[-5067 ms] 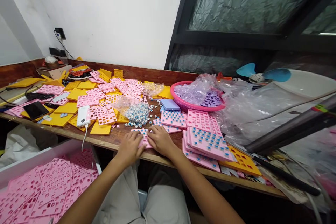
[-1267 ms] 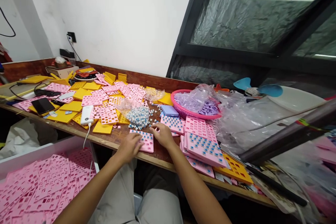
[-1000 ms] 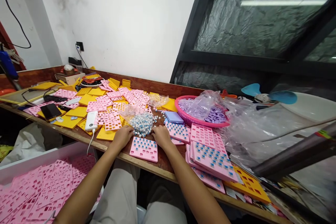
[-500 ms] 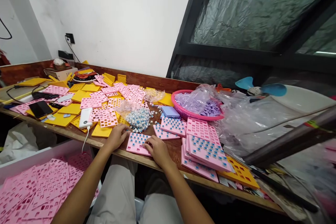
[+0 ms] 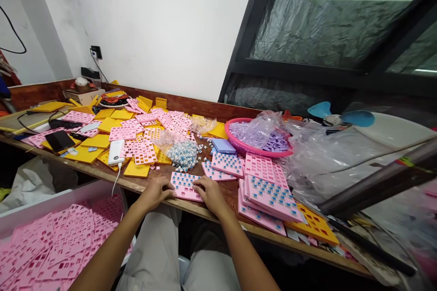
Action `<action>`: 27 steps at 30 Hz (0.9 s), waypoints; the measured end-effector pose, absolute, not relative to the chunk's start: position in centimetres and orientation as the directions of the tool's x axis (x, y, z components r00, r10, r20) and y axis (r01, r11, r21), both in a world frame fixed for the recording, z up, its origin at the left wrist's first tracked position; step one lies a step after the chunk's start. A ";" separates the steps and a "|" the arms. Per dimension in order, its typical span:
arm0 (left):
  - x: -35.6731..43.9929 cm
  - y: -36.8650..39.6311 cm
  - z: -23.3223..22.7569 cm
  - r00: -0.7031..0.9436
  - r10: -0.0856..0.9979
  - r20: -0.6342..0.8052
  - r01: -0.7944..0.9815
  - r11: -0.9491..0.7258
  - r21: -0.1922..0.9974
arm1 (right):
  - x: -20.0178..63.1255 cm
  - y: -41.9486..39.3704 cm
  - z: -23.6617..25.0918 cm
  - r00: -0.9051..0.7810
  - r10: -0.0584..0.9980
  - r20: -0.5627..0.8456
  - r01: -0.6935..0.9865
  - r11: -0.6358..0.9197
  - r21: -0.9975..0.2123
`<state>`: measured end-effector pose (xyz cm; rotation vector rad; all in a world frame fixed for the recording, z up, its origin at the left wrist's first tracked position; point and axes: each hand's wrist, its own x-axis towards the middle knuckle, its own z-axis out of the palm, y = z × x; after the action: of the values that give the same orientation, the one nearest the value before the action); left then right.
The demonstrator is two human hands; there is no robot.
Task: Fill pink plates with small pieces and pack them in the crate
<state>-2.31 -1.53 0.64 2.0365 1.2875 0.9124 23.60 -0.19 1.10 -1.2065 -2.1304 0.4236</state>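
Observation:
A pink keyboard plate [image 5: 186,195] lies at the front edge of the table, with rows of blue-and-white key switches in its upper part and open square holes lower down. My left hand [image 5: 157,192] is closed on its left edge, fingertips at the lower left corner. Over the right side of the plate, my right hand [image 5: 210,194] has its thumb and fingertips together, pressed to the surface; anything between them is hidden. Just behind the plate rises a heap of loose key switches [image 5: 182,155]. More pink plates filled with switches [image 5: 227,163] lie to the right of it.
Stacked pink plates [image 5: 269,198] stand at the right. Behind them is a pink basket [image 5: 235,143] of purple pieces. Yellow panels [image 5: 87,154], a white power bank [image 5: 116,152] and a phone [image 5: 58,140] lie left. A white bin [image 5: 102,186] of pink plates stands below.
My left hand has moved from beside the switch heap down to the plate's left edge. My right hand stays at the plate's right side. The view has shifted slightly.

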 end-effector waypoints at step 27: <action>-1.6 -3.8 -1.1 0.287 0.869 0.404 0.683 -0.481 0.549 | 22.4 0.2 0.8 -0.452 0.844 0.290 0.837 0.513 -0.191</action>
<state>-1.56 -3.82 -1.11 2.2889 1.4209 0.9846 22.43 0.22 0.85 -1.3963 -2.4121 0.0283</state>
